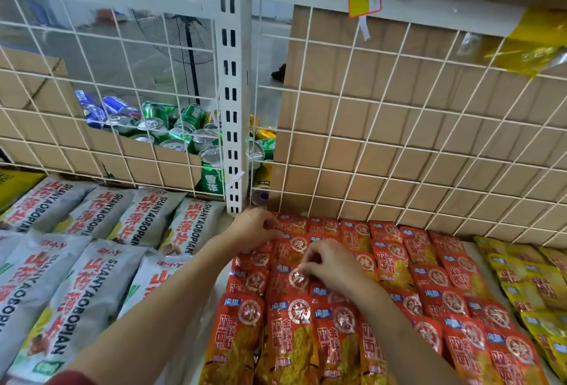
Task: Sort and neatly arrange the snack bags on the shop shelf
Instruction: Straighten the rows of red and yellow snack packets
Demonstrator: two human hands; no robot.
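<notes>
Cardboard box (138,157) behind the wire grid (383,127) held drink cans (171,130). Left hand (254,228) and right hand (331,265) each pinched one of the red snack bags (392,265).

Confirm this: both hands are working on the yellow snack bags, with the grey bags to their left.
Wrong colour: the head view shows the left hand and right hand on the red snack bags, with the grey bags to their left.

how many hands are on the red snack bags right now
2. The left hand pinches a bag at the back left corner of the red bags; the right hand pinches one nearer the middle. No other hand shows.
</notes>
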